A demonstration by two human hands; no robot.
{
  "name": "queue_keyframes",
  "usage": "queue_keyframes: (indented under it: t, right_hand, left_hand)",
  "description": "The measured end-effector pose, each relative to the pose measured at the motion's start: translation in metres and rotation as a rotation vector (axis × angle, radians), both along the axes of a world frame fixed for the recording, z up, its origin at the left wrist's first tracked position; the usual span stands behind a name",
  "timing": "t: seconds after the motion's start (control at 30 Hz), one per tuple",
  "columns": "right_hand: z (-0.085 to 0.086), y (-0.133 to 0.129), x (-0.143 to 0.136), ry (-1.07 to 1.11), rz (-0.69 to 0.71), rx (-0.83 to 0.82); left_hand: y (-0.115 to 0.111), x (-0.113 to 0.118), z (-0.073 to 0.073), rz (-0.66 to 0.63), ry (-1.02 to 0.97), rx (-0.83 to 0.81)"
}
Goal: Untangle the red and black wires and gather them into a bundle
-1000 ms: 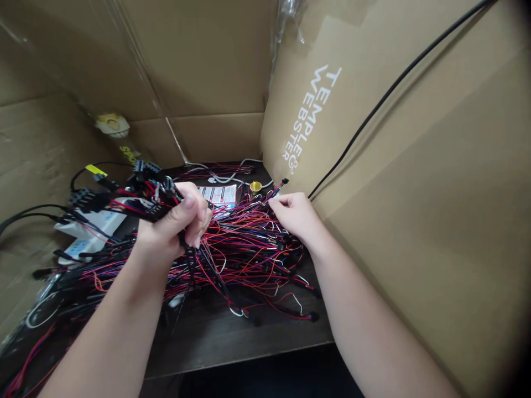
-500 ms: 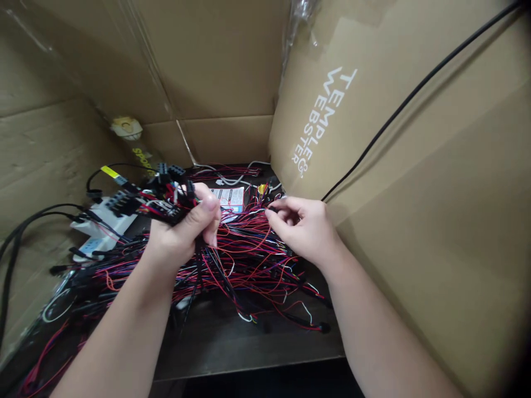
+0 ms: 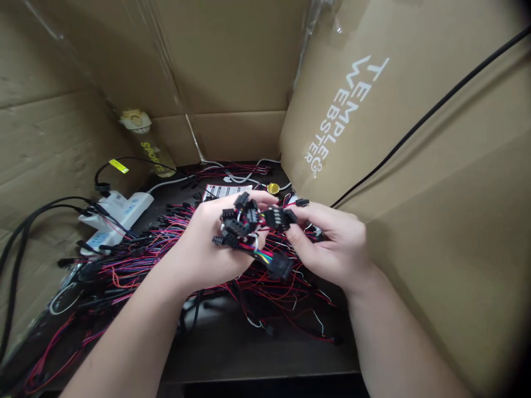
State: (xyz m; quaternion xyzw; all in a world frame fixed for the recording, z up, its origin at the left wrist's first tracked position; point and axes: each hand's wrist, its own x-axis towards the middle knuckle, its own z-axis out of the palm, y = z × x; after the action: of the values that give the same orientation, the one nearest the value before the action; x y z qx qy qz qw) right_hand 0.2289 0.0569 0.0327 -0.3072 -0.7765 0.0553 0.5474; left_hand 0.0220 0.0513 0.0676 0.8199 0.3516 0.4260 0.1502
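In the middle of the frame, in the head view, your left hand [image 3: 207, 237] is curled around a bundle of black connectors [image 3: 236, 226], their housings fanned out above the palm. At the bundle's right side, one ridged connector [image 3: 276, 218] lies roughly level, its long axis running left to right towards your right hand [image 3: 336, 243], whose fingertips are the nearer. That thumb and forefinger are nearly together at its right end; you can't tell whether they grip it. Below it, a blocky plug [image 3: 281, 266] hangs off rainbow-coloured leads. The housings look like hard, boxy, matt plastic; beneath, thin, flexible red and dark wires [image 3: 141, 265] sprawl over a dark, smooth tabletop [image 3: 249, 359].
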Motion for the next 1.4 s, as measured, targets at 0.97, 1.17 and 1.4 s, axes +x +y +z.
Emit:
queue_keyframes:
  t: [0.97, 1.17, 1.4]
  right_hand:
    - [-0.012, 0.022, 0.003, 0.321, 0.042, -0.546]
    - [-0.013, 0.011, -0.025, 0.266, 0.033, -0.394]
    - [-0.009, 0.009, -0.023, 0.201, 0.159, -0.400]
  left_hand:
    - [0.014, -0.001, -0.011, 0.276, -0.126, 0.063]
    - [0.018, -0.002, -0.025, 0.057, 0.002, 0.290]
    - [0.013, 0.010, -0.017, 0.222, -0.089, 0.098]
